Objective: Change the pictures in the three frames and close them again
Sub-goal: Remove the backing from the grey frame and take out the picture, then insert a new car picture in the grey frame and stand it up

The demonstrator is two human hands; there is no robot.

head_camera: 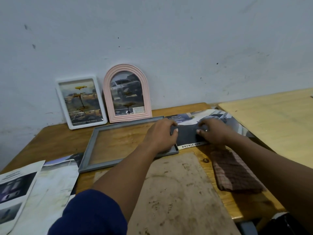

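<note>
grey frame lies flat and empty on the tabletop, the wood showing through it. the car picture lies just right of it, its left edge at the frame's right rim. left hand and right hand each curl their grip onto the picture, seemingly pinching it. white frame and pink arched frame lean against the wall
</note>
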